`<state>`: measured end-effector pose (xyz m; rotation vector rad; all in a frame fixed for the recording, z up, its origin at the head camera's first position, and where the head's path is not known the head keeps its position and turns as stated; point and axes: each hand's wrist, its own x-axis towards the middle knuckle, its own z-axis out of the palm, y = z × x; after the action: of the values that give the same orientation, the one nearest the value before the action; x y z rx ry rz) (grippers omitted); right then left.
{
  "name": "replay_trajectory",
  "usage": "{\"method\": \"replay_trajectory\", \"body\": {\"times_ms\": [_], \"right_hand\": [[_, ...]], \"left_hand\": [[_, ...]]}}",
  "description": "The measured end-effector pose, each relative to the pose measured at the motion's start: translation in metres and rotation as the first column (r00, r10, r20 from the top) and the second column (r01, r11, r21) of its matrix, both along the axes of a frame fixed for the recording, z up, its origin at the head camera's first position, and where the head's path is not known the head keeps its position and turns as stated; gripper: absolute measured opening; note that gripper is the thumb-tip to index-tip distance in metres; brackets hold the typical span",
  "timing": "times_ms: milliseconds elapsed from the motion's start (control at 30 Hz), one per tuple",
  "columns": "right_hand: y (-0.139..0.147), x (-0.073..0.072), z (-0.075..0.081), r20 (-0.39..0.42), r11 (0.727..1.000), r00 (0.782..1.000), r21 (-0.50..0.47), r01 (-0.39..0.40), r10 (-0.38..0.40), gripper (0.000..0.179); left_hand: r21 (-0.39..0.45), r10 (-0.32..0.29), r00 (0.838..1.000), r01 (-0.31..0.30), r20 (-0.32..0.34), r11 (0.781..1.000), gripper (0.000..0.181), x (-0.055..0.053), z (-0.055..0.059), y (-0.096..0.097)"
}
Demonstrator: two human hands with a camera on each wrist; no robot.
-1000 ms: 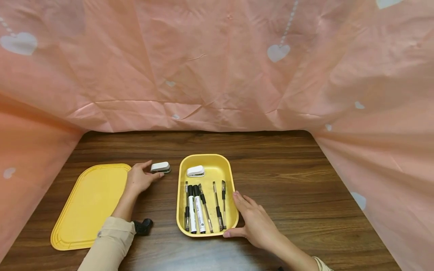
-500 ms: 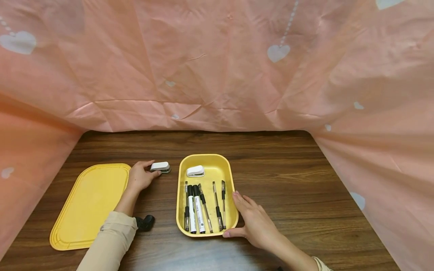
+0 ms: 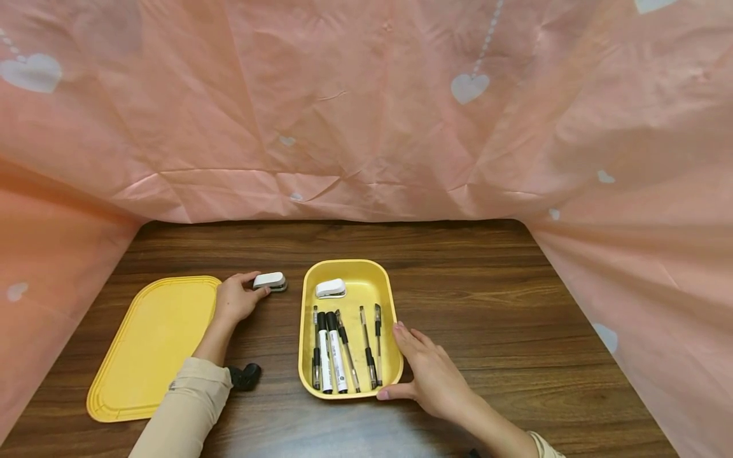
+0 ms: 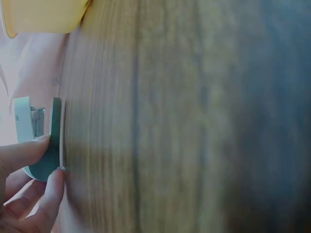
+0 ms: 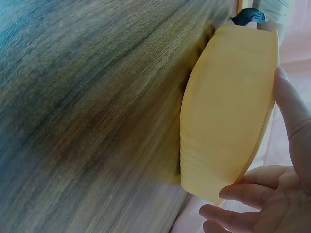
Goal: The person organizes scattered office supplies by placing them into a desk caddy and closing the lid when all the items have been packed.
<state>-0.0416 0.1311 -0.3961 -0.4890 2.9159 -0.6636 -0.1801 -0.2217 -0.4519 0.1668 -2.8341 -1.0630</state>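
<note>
My left hand (image 3: 236, 299) holds the near-left end of a small white stapler (image 3: 270, 281) on the table. In the left wrist view, the thumb lies on one side of the stapler (image 4: 46, 150) and the fingers are bent around its rounded end. Its underside looks green. My right hand (image 3: 432, 375) rests at the near right corner of a yellow tray (image 3: 396, 356), thumb on the near rim and fingers against the right side. The right wrist view shows the tray's outer wall (image 5: 228, 107) with the fingers fairly straight along it.
Inside the yellow tray lie a second white stapler (image 3: 330, 289), two black-capped markers (image 3: 336, 356) and several pens (image 3: 368, 350). A flat yellow lid (image 3: 154, 343) lies at the left, partly behind the left arm. Pink curtains (image 3: 366, 114) close in the table (image 3: 481, 305) at back and sides.
My left thumb and fingers have drawn in closer on the stapler, which has shifted very slightly left. The right hand and the yellow tray stay in place.
</note>
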Motion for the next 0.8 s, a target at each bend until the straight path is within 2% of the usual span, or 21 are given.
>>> {"method": "replay_trajectory", "body": {"times_ms": [167, 333, 700, 800], "right_hand": [[0.0, -0.001, 0.0, -0.003, 1.0, 1.0, -0.001, 0.003, -0.003, 0.107], [-0.001, -0.001, 0.0, 0.001, 1.0, 1.0, 0.004, 0.003, -0.003, 0.107], [-0.001, -0.001, 0.001, 0.0, 1.0, 1.0, 0.009, -0.001, 0.001, 0.107], [0.0, -0.001, 0.001, -0.004, 1.0, 1.0, 0.009, -0.003, 0.003, 0.107]], "left_hand": [[0.013, 0.033, 0.998, -0.032, -0.054, 0.999, 0.043, 0.001, 0.006, 0.001], [0.041, 0.049, 0.995, -0.045, -0.093, 0.998, 0.042, 0.002, 0.021, 0.007], [0.081, 0.02, 0.987, -0.007, -0.159, 0.997, 0.044, 0.007, 0.061, 0.039], [0.086, 0.003, 0.982, 0.014, -0.189, 0.996, 0.042, 0.008, 0.068, 0.049]]}}
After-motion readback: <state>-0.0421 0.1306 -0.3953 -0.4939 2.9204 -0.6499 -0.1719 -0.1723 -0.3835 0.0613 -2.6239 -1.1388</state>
